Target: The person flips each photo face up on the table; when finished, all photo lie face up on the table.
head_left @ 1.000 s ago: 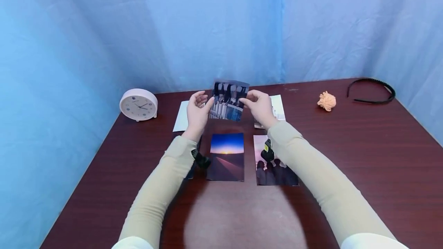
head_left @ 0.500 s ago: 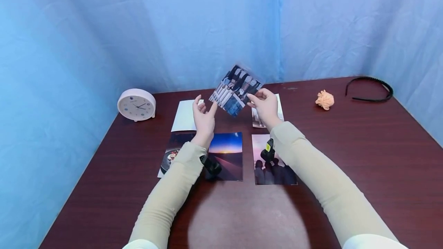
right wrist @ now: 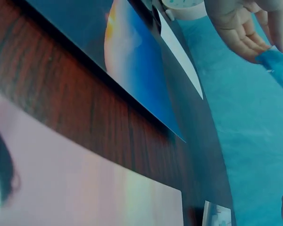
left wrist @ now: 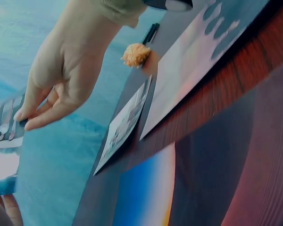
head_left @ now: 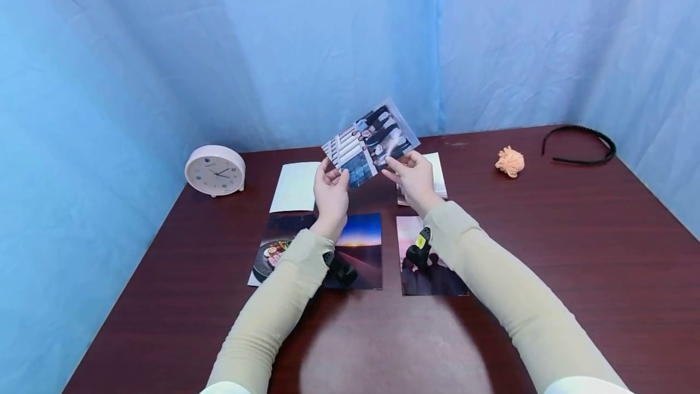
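Observation:
Above the back of the table, a photo print [head_left: 367, 146] of a group of people beside white railings is tilted in the air. My left hand [head_left: 332, 196] pinches its lower left corner between thumb and fingers. At its lower right edge my right hand [head_left: 414, 181] pinches it, thumb on the picture side. In the left wrist view the right hand [left wrist: 68, 75] grips the print's edge, while only fingertips of the left hand show at the corner. The right wrist view has the left hand [right wrist: 247, 30] curled at the print's blue corner.
Under my arms lie a food photo [head_left: 276, 251], a sunset photo [head_left: 365, 239] and a pink silhouette photo [head_left: 432, 278]. Behind them are a white sheet [head_left: 293, 187] and another print [head_left: 439, 175]. A clock [head_left: 216, 170], an orange yarn-like bundle [head_left: 510, 162] and a black headband [head_left: 607, 145] stand further out.
The print turned from nearly level to a diagonal tilt, its right side higher. The left hand shifted right, came off the print's edge and now pinches its lower corner; the right hand kept hold.

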Available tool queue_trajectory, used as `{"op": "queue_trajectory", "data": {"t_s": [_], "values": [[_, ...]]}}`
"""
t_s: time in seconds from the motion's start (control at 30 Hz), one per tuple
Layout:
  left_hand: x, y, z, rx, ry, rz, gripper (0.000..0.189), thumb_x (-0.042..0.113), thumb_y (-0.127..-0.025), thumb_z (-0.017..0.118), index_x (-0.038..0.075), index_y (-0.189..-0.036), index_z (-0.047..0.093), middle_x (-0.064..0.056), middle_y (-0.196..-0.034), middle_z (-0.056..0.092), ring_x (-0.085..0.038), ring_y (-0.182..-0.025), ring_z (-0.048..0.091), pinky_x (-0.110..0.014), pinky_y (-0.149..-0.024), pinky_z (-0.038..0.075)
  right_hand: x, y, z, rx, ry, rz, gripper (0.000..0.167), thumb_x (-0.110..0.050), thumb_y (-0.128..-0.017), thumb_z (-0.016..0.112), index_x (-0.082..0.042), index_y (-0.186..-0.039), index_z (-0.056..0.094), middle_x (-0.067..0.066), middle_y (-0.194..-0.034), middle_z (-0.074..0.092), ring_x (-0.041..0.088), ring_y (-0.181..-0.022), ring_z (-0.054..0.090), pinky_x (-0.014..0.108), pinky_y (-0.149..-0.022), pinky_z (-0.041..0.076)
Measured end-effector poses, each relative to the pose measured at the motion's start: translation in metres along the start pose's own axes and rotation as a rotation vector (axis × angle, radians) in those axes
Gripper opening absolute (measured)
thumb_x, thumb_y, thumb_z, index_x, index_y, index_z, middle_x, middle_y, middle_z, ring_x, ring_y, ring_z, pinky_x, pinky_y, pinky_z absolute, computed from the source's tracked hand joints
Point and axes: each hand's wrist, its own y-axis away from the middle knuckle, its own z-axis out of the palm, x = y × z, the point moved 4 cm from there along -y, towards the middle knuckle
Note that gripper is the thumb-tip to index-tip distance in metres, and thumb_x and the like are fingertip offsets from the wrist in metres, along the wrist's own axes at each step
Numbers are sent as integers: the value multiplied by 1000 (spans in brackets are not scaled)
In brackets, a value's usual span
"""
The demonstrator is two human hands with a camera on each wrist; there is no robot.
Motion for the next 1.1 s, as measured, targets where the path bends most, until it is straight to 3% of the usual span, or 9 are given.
{"op": "queue_trajectory", "data": {"t_s": [0.2, 0.33, 0.43, 0.5, 0.67, 0.87, 1.0, 1.1], "values": [[3, 0, 1, 44, -20, 66, 40, 2, -90, 61, 4, -129, 54, -1, -86, 52, -10, -78, 50, -16, -68, 46, -1, 1, 1, -3, -68, -11, 12, -3, -87, 65, -11, -94, 57, 2, -82, 56, 9, -75, 65, 27, -75, 56], [5, -2, -2, 32, -55, 97, 35, 2, -88, 64, 2, -123, 59, 0, -83, 53, -9, -76, 51, -16, -66, 46, -5, 1, -5, -34, -58, -10, 26, -8, -89, 64, -11, -113, 55, 0, -93, 59, 9, -81, 65, 37, -89, 51], [6, -2, -4, -3, -106, 110, 34, 3, -87, 65, 1, -121, 60, 0, -84, 54, -9, -76, 52, -15, -68, 46, -10, 0, -15, -50, -21, -21, 31, -14, -90, 64, -12, -118, 52, -2, -98, 60, 8, -84, 63, 41, -96, 48], [7, -1, -7, -31, -151, 128, 34, 4, -87, 66, 0, -120, 60, 0, -84, 55, -8, -77, 52, -14, -69, 47, -14, -2, -23, -44, 35, -49, 26, -17, -90, 65, -13, -113, 53, -5, -93, 60, 6, -82, 62, 38, -94, 50], [16, 2, -12, -120, -254, 208, 38, 6, -87, 67, 6, -124, 58, -3, -83, 57, -10, -72, 53, -17, -63, 45, -26, -8, -44, -36, 247, -131, 21, -23, -88, 68, -19, -103, 54, -10, -84, 58, 4, -77, 55, 24, -73, 48], [29, 0, -21, -219, -426, 305, 39, 10, -90, 64, 8, -128, 57, -10, -88, 61, -15, -74, 55, -21, -63, 46, -39, -10, -57, -130, 416, -149, 37, -25, -88, 68, -9, -118, 54, -10, -89, 58, 5, -87, 57, 31, -89, 50], [35, -1, -27, -274, -551, 369, 37, 8, -92, 61, 4, -129, 56, -15, -94, 60, -23, -81, 55, -29, -73, 48, -44, -9, -60, -213, 588, -171, 46, -31, -88, 67, -8, -125, 52, -6, -97, 58, 7, -91, 58, 28, -83, 49], [40, -2, -32, -316, -618, 412, 37, 7, -94, 56, 4, -131, 55, -17, -95, 61, -25, -81, 55, -30, -71, 45, -47, -7, -60, -266, 717, -201, 48, -33, -88, 66, -9, -127, 51, 2, -108, 59, 15, -98, 57, 35, -84, 48]]}}
